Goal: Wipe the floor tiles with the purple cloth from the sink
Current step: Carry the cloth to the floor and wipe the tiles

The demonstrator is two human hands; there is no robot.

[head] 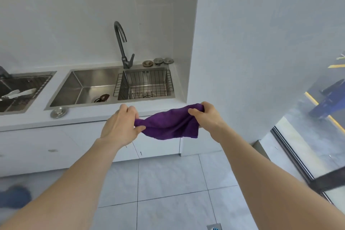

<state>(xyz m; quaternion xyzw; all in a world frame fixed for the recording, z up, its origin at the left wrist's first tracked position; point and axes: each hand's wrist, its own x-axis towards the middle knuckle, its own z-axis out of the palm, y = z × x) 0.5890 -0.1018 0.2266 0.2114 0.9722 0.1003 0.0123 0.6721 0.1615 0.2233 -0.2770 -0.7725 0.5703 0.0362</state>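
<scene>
The purple cloth (169, 124) is stretched between both my hands in front of the counter edge, hanging slack in the middle. My left hand (121, 125) pinches its left end. Its right end is bunched inside my right hand (207, 116). The steel sink (84, 84) lies behind the hands, set into the white counter, with a dark faucet (122, 45) at its back. Pale grey floor tiles (168, 183) spread below my arms.
A wire basket (145, 84) fills the sink's right half. Three round strainers (158, 61) sit behind it, another disc (58, 112) at the counter front. A second sink (22, 89) is at left. White cabinets (56, 147) stand below, a wall (252, 61) and glass door (298, 155) at right.
</scene>
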